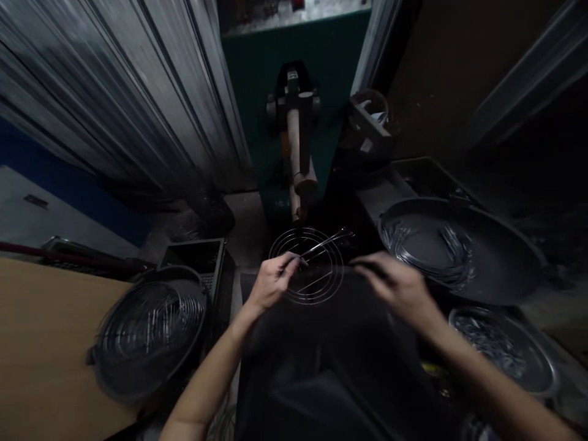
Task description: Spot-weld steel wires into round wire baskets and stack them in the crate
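Note:
My left hand [274, 278] is closed, thumb and fingers pinching the near left part of a round wire rack [313, 301] made of concentric rings with crossing wires. A thin shiny metal rod [324, 242] runs from my left fingertips up to the right across the rings; whether it is joined to the rack I cannot tell. My right hand [395, 282] is to the right of the rack, apart from it and smeared by motion. What its fingers hold, if anything, is not clear.
A green machine [243, 79] with a protruding electrode arm [296, 135] stands ahead. At left, a round pan [133, 383] holds wire rings near a crate [218, 263]. On the right are a large pan [500, 263] with bent wires and a bowl [549, 373] of small metal parts.

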A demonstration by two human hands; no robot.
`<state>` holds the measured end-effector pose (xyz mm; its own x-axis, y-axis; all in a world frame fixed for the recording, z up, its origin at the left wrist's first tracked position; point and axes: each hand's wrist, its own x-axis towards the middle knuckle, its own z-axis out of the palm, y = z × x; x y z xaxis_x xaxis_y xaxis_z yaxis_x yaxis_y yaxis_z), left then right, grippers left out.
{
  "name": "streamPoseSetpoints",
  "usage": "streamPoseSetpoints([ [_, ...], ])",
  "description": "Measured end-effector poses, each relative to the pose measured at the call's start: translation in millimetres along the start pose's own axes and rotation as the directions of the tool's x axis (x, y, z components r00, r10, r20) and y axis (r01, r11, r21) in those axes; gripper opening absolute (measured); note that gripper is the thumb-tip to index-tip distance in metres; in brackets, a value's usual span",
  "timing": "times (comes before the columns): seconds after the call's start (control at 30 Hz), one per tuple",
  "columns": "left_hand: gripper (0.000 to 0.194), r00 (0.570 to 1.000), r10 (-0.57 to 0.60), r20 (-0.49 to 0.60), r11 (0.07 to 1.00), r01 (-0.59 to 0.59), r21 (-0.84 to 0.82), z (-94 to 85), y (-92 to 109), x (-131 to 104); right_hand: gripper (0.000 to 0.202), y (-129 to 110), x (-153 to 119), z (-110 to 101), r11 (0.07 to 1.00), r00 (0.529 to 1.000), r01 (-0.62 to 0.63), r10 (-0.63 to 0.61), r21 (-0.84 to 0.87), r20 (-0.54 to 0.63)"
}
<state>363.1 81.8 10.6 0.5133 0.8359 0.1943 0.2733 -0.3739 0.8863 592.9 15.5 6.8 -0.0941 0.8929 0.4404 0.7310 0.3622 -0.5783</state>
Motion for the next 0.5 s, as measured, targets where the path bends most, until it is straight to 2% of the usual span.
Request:
streamPoseSetpoints([
  [0.03,0.032,1.000,0.010,0.030,1.000,-0.009,-0.025,-11.1,4,-2,0.029,7,4,-19,0.997,0.998,-0.023,0.019,-0.069,-0.056],
  [0.07,0.033,0.998,0.016,0.058,0.999,-0.013,-0.052,-21.6,8,-3,0.034,13,9,-34,0.993,0.998,-0.031,0.025,-0.110,-0.053],
  [0.1,0.034,0.997,0.017,0.080,0.997,-0.011,-0.080,-30.8,13,-2,0.038,16,14,-45,0.994,1.000,-0.016,0.017,-0.112,0.012],
  [0.17,0.035,0.995,-0.011,0.102,0.990,0.025,-0.141,-43.8,21,1,0.037,15,21,-54,0.999,0.983,0.009,-0.002,-0.041,0.184],
  [0.23,0.036,0.989,-0.080,0.128,0.966,0.109,-0.235,-47.9,22,5,0.035,9,17,-51,0.999,0.967,-0.038,0.034,0.013,0.253],
  [0.33,0.040,0.941,-0.212,0.265,0.871,0.305,-0.386,-36.6,3,3,0.036,4,-9,-34,0.978,0.954,-0.203,0.209,-0.048,0.216],
  [0.4,0.044,0.893,-0.268,0.362,0.838,0.402,-0.369,-20.1,-18,-4,0.038,8,-31,-22,0.947,0.918,-0.267,0.307,-0.181,0.251],
  [0.43,0.046,0.888,-0.282,0.363,0.863,0.401,-0.309,-10.9,-28,-9,0.039,12,-39,-16,0.930,0.897,-0.261,0.332,-0.257,0.291],
  [0.5,0.048,0.936,-0.247,0.253,0.957,0.277,-0.091,6.2,-45,-17,0.040,20,-48,-4,0.914,0.875,-0.192,0.324,-0.356,0.361],
])
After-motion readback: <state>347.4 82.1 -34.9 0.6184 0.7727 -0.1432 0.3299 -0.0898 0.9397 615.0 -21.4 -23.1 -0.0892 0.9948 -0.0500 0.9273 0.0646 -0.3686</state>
